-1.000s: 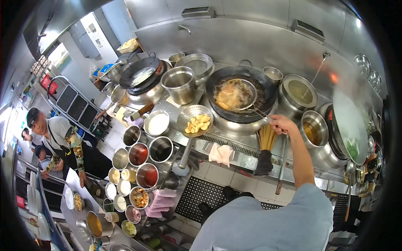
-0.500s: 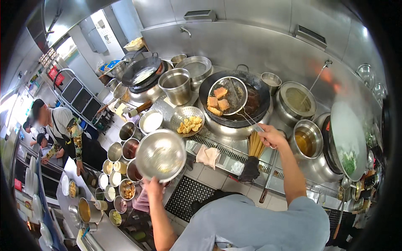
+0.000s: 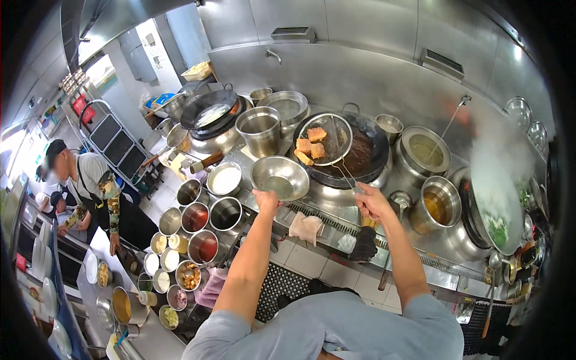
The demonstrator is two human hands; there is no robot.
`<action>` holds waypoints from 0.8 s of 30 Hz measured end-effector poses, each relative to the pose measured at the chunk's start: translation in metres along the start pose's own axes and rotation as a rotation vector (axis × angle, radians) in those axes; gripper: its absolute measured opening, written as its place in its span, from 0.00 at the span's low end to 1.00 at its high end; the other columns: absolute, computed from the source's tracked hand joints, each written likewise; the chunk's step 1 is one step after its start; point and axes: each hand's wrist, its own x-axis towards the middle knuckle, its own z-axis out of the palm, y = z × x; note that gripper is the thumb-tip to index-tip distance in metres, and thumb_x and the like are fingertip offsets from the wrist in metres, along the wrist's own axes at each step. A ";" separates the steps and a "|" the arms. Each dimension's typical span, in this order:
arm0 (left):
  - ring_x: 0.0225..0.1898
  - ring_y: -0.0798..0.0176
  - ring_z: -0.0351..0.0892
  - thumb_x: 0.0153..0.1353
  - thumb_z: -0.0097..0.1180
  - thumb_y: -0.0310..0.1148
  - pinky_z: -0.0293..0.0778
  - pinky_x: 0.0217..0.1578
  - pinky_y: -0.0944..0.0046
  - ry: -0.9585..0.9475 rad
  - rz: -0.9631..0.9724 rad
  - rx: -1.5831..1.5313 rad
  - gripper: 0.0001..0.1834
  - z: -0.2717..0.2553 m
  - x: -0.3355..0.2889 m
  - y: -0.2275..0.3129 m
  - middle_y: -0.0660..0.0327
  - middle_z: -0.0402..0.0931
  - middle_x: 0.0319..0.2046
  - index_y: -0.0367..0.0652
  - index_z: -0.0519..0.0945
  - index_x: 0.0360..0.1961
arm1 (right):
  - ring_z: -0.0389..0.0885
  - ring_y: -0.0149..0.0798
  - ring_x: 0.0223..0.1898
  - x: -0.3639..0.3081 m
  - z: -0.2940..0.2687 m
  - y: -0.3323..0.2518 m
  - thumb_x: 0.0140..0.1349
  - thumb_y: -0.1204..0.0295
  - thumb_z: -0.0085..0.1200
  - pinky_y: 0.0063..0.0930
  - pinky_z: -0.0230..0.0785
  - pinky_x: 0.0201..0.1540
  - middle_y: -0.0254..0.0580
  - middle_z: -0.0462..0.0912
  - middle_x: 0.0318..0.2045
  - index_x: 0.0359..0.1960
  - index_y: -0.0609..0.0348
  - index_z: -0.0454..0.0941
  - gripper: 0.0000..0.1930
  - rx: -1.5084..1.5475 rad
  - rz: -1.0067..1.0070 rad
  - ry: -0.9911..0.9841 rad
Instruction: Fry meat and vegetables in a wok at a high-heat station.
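My right hand (image 3: 373,202) grips the handle of a wire skimmer (image 3: 339,133). The skimmer sits over a black wok (image 3: 379,144) of dark liquid, and several browned, fried-looking blocks (image 3: 316,135) lie in its mesh. With my left hand (image 3: 267,201) I hold a round metal bowl (image 3: 280,179) by its near rim. The bowl is beside the wok's left edge, tilted toward me, and I see no food in it. It covers the spot where a perforated bowl of yellow pieces stood.
Left are sauce pots (image 3: 226,211) and ingredient tubs (image 3: 188,276). A tall steel pot (image 3: 258,129) stands behind the bowl. Right are an oil pot (image 3: 438,205) and a steaming wok (image 3: 501,207) with greens. A cloth (image 3: 306,226) hangs at the stove edge. A co-worker (image 3: 96,186) stands far left.
My left hand has carried the metal bowl right and farther away, from above the sauce pots to beside the wok. The perforated bowl is now hidden. The skimmer stays over the wok.
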 end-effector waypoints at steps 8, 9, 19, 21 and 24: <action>0.20 0.57 0.75 0.54 0.45 0.21 0.71 0.12 0.65 -0.080 -0.056 -0.065 0.30 -0.011 0.018 0.021 0.43 0.69 0.39 0.38 0.47 0.56 | 0.68 0.31 0.09 -0.043 0.059 -0.024 0.61 0.72 0.43 0.28 0.63 0.15 0.38 0.72 0.15 0.65 0.55 0.56 0.28 -0.524 -0.140 0.021; 0.20 0.57 0.75 0.54 0.45 0.21 0.71 0.12 0.65 -0.085 -0.057 -0.063 0.30 -0.015 0.020 0.020 0.43 0.69 0.39 0.38 0.47 0.56 | 0.68 0.31 0.09 -0.044 0.066 -0.022 0.61 0.72 0.43 0.28 0.63 0.15 0.38 0.72 0.15 0.65 0.55 0.56 0.28 -0.523 -0.137 0.026; 0.27 0.55 0.78 0.56 0.44 0.19 0.75 0.14 0.64 -0.213 -0.016 -0.233 0.24 -0.048 0.035 0.006 0.47 0.68 0.44 0.43 0.51 0.53 | 0.69 0.33 0.09 -0.060 0.087 -0.015 0.60 0.73 0.42 0.31 0.65 0.17 0.41 0.72 0.12 0.65 0.55 0.57 0.28 -0.696 -0.223 0.132; 0.29 0.55 0.78 0.55 0.45 0.19 0.76 0.16 0.65 -0.288 -0.032 -0.209 0.26 -0.048 0.043 0.005 0.48 0.67 0.45 0.45 0.52 0.54 | 0.70 0.36 0.09 -0.068 0.085 -0.029 0.60 0.73 0.41 0.33 0.67 0.18 0.46 0.72 0.11 0.64 0.57 0.57 0.28 -0.630 -0.246 0.184; 0.30 0.53 0.78 0.54 0.46 0.19 0.78 0.19 0.64 -0.271 -0.005 -0.382 0.25 -0.046 0.039 -0.005 0.46 0.69 0.45 0.39 0.56 0.53 | 0.66 0.31 0.09 -0.065 0.066 -0.030 0.60 0.73 0.44 0.27 0.61 0.14 0.37 0.70 0.12 0.64 0.55 0.58 0.28 -0.349 -0.282 0.153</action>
